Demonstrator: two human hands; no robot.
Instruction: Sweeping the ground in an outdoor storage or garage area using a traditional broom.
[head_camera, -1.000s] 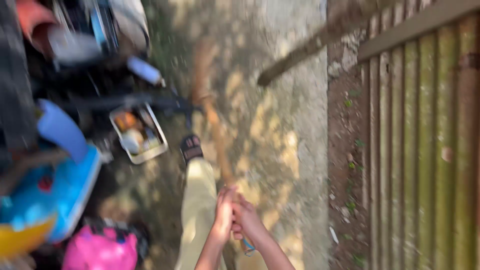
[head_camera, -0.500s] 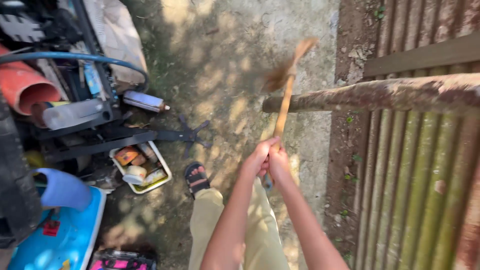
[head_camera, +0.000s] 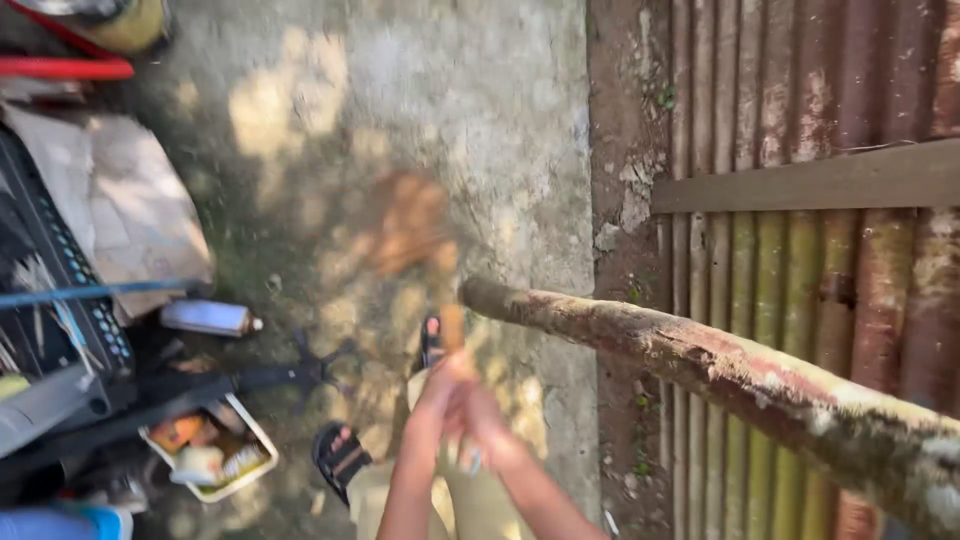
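Observation:
Both my hands are clasped together on the wooden handle of a hammer-like tool (head_camera: 420, 235). My left hand (head_camera: 432, 402) and my right hand (head_camera: 484, 420) sit one against the other at the bottom centre. The tool's head is a blurred brown smear above them, close to the sawn end of a thick mossy log (head_camera: 700, 365). The log runs from the middle of the view to the lower right. My feet in black sandals (head_camera: 338, 455) stand on the concrete ground below.
A fence of upright bamboo poles (head_camera: 800, 250) with a horizontal plank fills the right side. At the left lie a cardboard sheet (head_camera: 130, 215), a spray can (head_camera: 208, 318), a white tray of small items (head_camera: 212, 458), a black crate and a blue hose.
The view has tilted and moved closer to the log. My clasped hands have swung the tool, whose head is now blurred near the log's end.

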